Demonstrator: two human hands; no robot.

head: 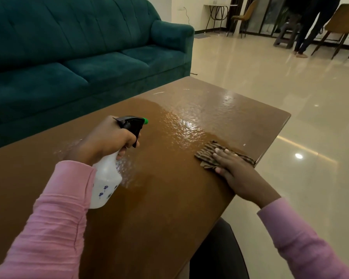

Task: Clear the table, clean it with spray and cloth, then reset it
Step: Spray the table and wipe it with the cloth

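The left hand [107, 140] is curling round the neck of a spray bottle [106, 178], knuckles facing up, the fingers wrapping round the front at the black trigger and the thumb lying out of sight. The left forearm, in a pink sleeve [54, 218], is reaching up from the lower left corner, carrying the hand above the tabletop [159, 218]. The right hand [236, 174] is lying flat, palm down, fingers straight and close together, pressing on a cloth [207, 156] near the tabletop's right edge. The right forearm, also sleeved in pink, is stretching in from the lower right.
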